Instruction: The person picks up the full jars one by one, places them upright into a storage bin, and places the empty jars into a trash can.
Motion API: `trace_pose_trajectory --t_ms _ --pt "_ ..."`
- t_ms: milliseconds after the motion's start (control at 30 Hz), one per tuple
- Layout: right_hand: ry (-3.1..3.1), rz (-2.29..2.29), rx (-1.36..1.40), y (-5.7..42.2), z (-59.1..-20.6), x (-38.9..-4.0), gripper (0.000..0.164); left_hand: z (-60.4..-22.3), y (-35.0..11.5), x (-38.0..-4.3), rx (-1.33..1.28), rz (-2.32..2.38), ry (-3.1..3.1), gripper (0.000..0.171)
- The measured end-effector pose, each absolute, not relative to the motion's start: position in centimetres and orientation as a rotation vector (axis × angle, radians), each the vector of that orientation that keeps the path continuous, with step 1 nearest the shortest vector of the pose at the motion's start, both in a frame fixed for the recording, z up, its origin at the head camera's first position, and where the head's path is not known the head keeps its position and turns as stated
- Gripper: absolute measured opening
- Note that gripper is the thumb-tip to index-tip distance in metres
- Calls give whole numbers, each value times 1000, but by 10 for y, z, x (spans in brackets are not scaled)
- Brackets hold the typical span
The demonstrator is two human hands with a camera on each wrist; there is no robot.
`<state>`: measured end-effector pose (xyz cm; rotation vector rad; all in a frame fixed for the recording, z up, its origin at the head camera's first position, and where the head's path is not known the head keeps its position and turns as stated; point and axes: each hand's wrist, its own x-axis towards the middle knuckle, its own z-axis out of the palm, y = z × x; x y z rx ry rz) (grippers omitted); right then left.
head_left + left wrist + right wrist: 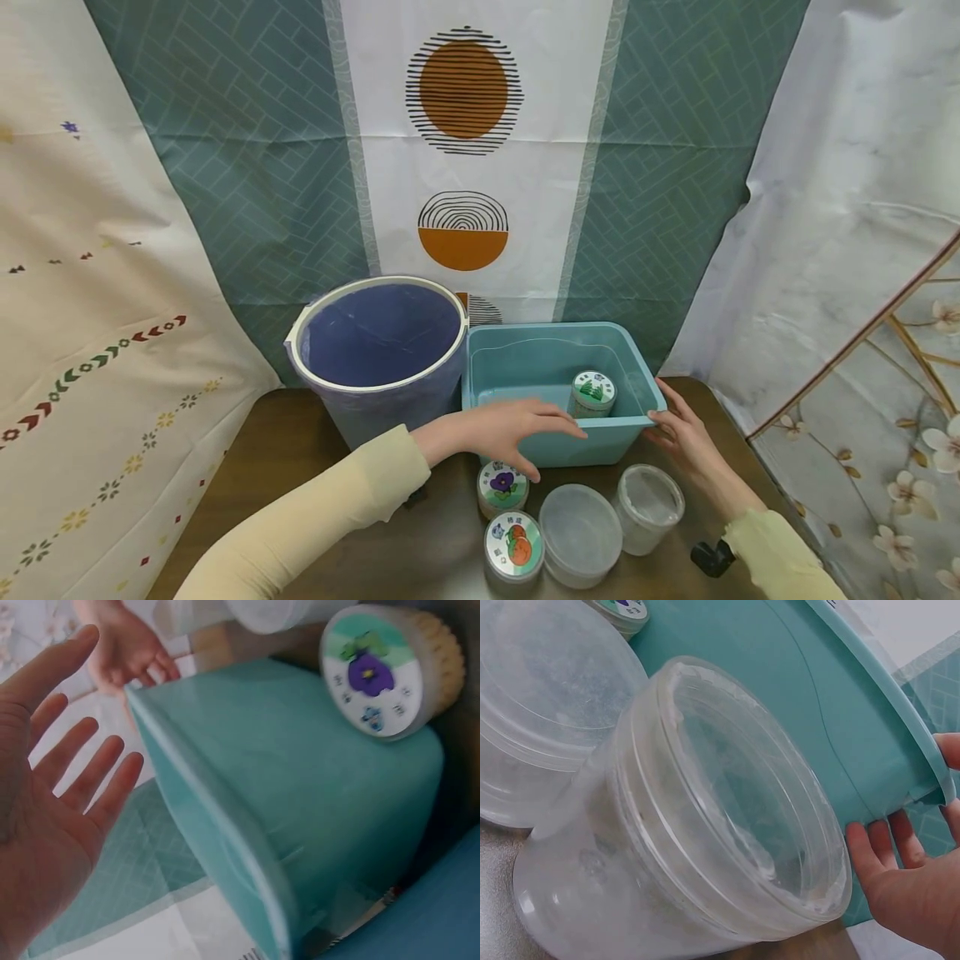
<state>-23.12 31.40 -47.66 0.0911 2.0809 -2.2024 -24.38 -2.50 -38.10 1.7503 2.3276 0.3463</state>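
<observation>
Head: the blue box (581, 448) sits three o'clock from the bucket (386, 412). The right hand (684, 435) grips its four o'clock corner; the left hand (501, 427) is empty, spread. Left wrist: sliding could bump the flower jar (375, 679). Right wrist: a knock could tip the clear jar (679, 821).

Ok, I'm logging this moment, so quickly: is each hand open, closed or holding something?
Left hand: open, fingers spread, holding nothing.
Right hand: holding the teal bin by the rim at its right end.
</observation>
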Motion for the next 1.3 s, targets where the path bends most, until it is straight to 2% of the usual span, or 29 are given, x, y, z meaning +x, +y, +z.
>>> trace_pose_trajectory --t_ms 433,733,967,1300 --pt "2082 -2191 97 315 -476 -231 72 -431 -53 -235 1666 283 2256 68" --pt "2081 -2183 101 314 -476 -231 70 -459 -58 -238 1500 317 2267 71" --pt "2081 -2168 111 314 -476 -231 71 -480 -60 -243 1484 289 2287 73" --pt "2072 -2192 99 314 -476 -231 70 -495 -59 -244 1515 144 2355 63"
